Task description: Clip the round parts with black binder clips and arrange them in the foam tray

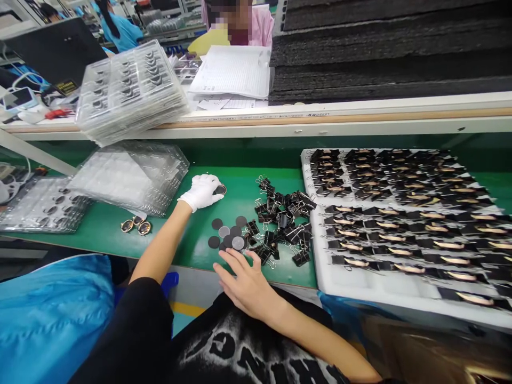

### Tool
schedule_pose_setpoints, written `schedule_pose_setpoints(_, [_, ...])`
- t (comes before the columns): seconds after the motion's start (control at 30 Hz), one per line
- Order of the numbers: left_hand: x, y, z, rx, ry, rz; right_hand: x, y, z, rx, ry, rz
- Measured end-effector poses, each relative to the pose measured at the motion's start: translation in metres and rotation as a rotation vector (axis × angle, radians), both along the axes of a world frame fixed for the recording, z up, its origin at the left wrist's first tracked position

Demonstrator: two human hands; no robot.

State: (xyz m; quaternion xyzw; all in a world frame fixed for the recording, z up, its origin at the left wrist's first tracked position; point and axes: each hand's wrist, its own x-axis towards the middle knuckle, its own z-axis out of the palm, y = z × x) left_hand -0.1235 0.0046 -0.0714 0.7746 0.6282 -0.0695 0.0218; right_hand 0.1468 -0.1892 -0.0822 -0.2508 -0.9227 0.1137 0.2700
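Observation:
My left hand [202, 192], in a white glove, grips a small round dark piece with a gold-brown rim [220, 189] just above the green bench top. Bare and with its fingers apart, my right hand [246, 280] hovers at the bench's front edge and holds nothing. Just beyond its fingertips lies a loose group of thin round discs [216, 224], most dark grey and a few paler. A heap of black binder clips [282, 218] sits to the right of the discs. Round gold-brown pieces [143, 228] lie left of my left forearm.
A white foam tray [376, 282] at the right holds rows of binder clips clamped on pieces. Clear plastic trays [128, 176] are stacked at the left, with more trays [132, 90] overhanging the shelf [240, 128]. Black sheets [392, 48] and papers [236, 69] rest on it. A blue-clad person sits at left.

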Motion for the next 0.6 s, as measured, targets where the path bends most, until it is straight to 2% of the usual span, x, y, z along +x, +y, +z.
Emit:
schedule_pose_setpoints(0.1, [0.006, -0.004, 0.015, 0.024, -0.015, 0.001, 0.008, 0.016, 0.007, -0.158, 0.192, -0.074])
schedule_pose_setpoints(0.17, [0.018, -0.014, 0.031, 0.056, -0.075, -0.065, 0.017, 0.031, 0.012, -0.362, 0.417, -0.192])
schedule_pose_setpoints(0.2, [0.027, -0.022, 0.039, 0.071, -0.129, -0.133, 0.022, 0.039, 0.015, -0.498, 0.544, -0.262])
schedule_pose_setpoints(0.27, [0.054, -0.043, 0.057, 0.046, -0.239, -0.352, 0.033, 0.055, 0.021, -0.827, 0.760, -0.360])
schedule_pose_setpoints(0.33, [0.085, -0.067, 0.072, 0.067, -0.319, -0.556, 0.045, 0.068, 0.026, -1.183, 0.842, -0.343])
schedule_pose_setpoints(0.4, [0.112, -0.086, 0.082, 0.070, -0.330, -0.677, 0.057, 0.075, 0.029, -1.421, 0.788, -0.254])
schedule_pose_setpoints(0.43, [0.121, -0.091, 0.085, 0.069, -0.328, -0.702, 0.062, 0.076, 0.029, -1.467, 0.760, -0.234])
schedule_pose_setpoints(0.5, [0.132, -0.087, 0.087, 0.013, -0.342, -0.754, 0.073, 0.076, 0.029, -1.460, 0.755, -0.257])
schedule_pose_setpoints(0.57, [0.133, -0.064, 0.084, -0.065, -0.404, -0.745, 0.083, 0.073, 0.027, -1.424, 0.821, -0.316])
schedule_pose_setpoints(0.6, [0.132, -0.047, 0.080, -0.090, -0.438, -0.685, 0.088, 0.071, 0.027, -1.420, 0.860, -0.335])
